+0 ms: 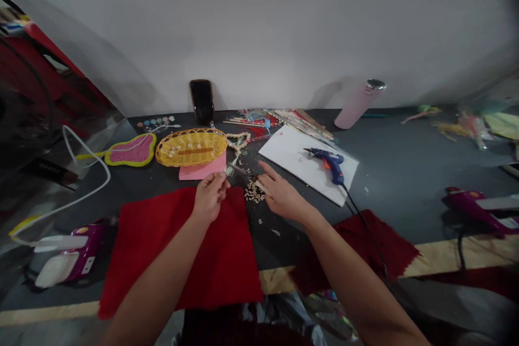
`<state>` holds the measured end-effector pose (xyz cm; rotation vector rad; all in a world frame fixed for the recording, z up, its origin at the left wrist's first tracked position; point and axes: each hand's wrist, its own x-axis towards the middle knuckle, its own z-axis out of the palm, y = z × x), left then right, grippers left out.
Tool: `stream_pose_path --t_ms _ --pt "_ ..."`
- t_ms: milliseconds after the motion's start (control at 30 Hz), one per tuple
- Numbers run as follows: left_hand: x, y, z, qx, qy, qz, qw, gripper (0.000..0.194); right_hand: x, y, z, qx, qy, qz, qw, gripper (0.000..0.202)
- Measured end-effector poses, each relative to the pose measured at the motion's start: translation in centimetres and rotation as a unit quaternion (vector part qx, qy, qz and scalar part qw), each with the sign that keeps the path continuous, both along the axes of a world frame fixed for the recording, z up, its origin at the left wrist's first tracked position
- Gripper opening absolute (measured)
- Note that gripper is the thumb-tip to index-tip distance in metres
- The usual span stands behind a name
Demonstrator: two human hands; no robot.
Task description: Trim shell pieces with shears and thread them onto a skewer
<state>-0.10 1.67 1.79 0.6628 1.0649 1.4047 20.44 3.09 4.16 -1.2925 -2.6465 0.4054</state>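
Note:
My left hand (210, 194) is closed in a pinch above the red cloth (182, 254). Whatever sits between its fingertips is too small to make out. Facing it, my right hand (281, 194) grips what look like scissors (239, 169), their dark blades pointing left toward the left fingertips. Under the blades lie pale thin strands (232, 170). A heap of small beige pieces (254, 192) is spread on the dark table below my right hand. Just behind, a beaded string (240, 140) lies beside the yellow woven basket (191, 158), which holds a few small pieces.
A blue glue gun (334, 165) rests on a white board (284, 146), its cord running toward the front edge. Behind stand a phone (201, 101) and a pink bottle (359, 105). Purple devices (87, 251) sit at both sides. Sticks and ribbons (300, 121) line the wall.

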Motion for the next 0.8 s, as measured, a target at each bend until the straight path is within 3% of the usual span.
stream_pose_path --t_ms 267,800 --pt "-0.01 0.01 -0.24 0.008 0.002 -0.011 1.000 0.022 -0.76 -0.66 0.86 0.058 -0.095 -0.023 0.994 0.042" --pt "0.58 -0.26 -0.11 0.020 0.060 -0.038 0.997 0.026 -0.70 -0.67 0.63 0.077 -0.108 -0.018 0.991 0.040"
